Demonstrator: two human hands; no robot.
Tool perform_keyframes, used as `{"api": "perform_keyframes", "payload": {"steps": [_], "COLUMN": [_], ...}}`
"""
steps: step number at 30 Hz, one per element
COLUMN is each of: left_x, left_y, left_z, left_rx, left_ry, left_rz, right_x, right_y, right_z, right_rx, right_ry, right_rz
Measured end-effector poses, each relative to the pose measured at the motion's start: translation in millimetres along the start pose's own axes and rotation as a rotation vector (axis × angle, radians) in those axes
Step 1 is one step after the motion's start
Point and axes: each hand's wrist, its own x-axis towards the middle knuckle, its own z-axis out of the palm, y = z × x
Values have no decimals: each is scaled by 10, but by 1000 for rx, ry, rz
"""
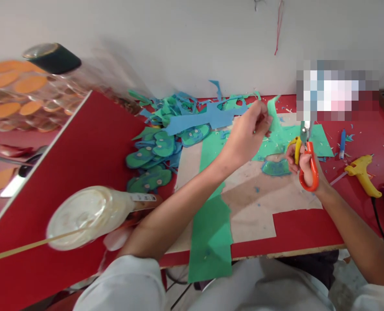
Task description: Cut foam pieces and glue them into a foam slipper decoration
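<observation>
My left hand [252, 125] pinches a small curled strip of light green sheet [274, 116] above the middle of the work surface. In my right hand [303, 162] are scissors [311, 172] with one orange and one yellow handle loop, their blades pointing away from me. Just below and left of the scissors lies a green and blue cutout [276, 166] on the beige sheet [250, 216]. Long green sheets [211, 237] run across the beige one, toward me and under my hands. Beyond my left forearm rests a blue sheet offcut [198, 121].
Several finished-looking green and blue cutouts [149, 177] are piled at the left, with scraps [166, 106] behind. A lidded plastic cup [81, 218] stands near my left arm. A yellow glue gun [362, 172] and blue pen-like piece [342, 144] lie right. A red panel [91, 147] rises left.
</observation>
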Motion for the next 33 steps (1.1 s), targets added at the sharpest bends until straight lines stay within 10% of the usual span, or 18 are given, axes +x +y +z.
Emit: {"api": "perform_keyframes", "payload": {"steps": [9,33], "left_x": [127,-136], "left_y": [300,540], "left_z": [-411,-153], "left_rx": [25,241], "left_ry": [205,203], "left_rz": [48,61], "right_x": [-302,-451], "right_y": [42,96], "right_z": [197,381], "right_rx": [139,167], "right_ry": [-205,-169], "right_rz": [25,118]}}
